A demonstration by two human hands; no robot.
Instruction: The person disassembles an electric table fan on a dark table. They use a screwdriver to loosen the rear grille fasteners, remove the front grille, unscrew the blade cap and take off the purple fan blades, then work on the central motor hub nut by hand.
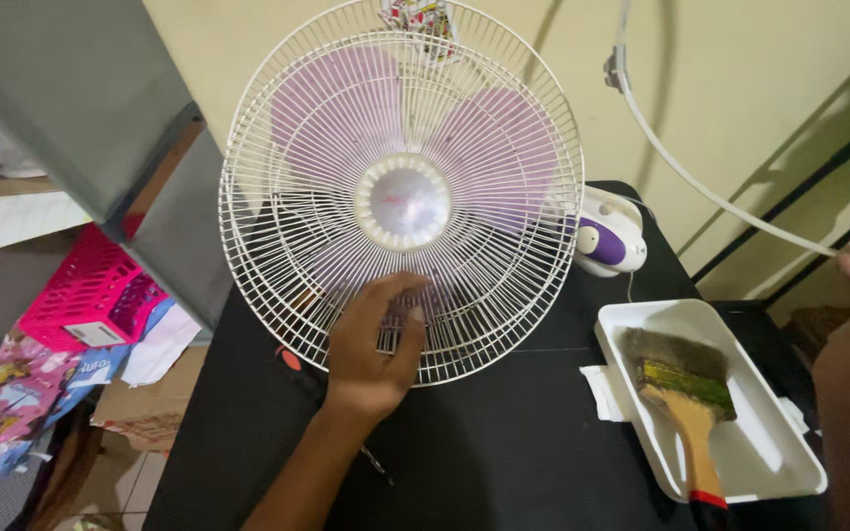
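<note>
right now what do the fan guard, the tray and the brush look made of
The fan guard looks like thin metal wire with a white coating, judging by its fine, even spokes and rings. The tray seems to be smooth white plastic with a slight sheen and rounded rim. The brush has a bare wooden handle, a metal-looking band and dark bristles, natural or synthetic unclear.

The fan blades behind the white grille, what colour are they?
The fan blades are a pale translucent purple, seen through the grille in the head view.
</note>
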